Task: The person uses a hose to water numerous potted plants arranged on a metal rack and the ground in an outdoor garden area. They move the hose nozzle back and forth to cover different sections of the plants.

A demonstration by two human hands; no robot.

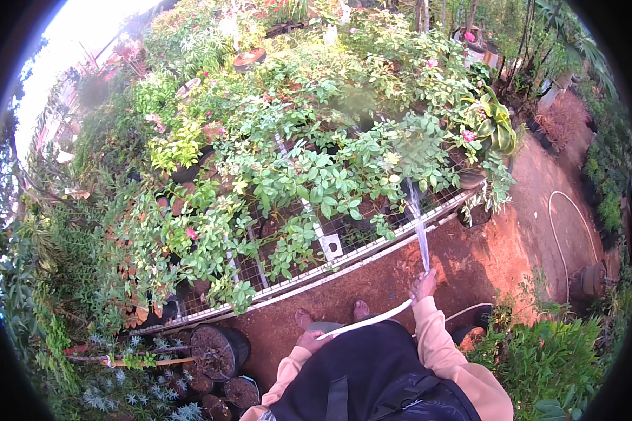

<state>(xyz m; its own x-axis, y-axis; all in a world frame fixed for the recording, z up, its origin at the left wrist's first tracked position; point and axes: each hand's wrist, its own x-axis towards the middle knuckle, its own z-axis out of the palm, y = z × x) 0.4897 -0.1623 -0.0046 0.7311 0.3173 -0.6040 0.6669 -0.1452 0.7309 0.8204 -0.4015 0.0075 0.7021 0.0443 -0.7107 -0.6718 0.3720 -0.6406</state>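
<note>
A white garden hose (376,319) runs across the front of my body between my two hands. My right hand (423,286) grips it at its end, and a stream of water (420,231) shoots from there up into the leafy rose bushes (316,179). Lower and to the left, my left hand (312,341) is closed around another part of the hose. The bushes, some with pink flowers, stand in pots on a white metal mesh bench (342,263) just ahead of me.
Black pots of soil (237,342) stand at the lower left. More hose (553,221) curves over the red dirt path (526,179) at the right. Green plants (553,363) grow at the lower right. A potted plant with broad curled leaves (497,129) stands at the bench's right end.
</note>
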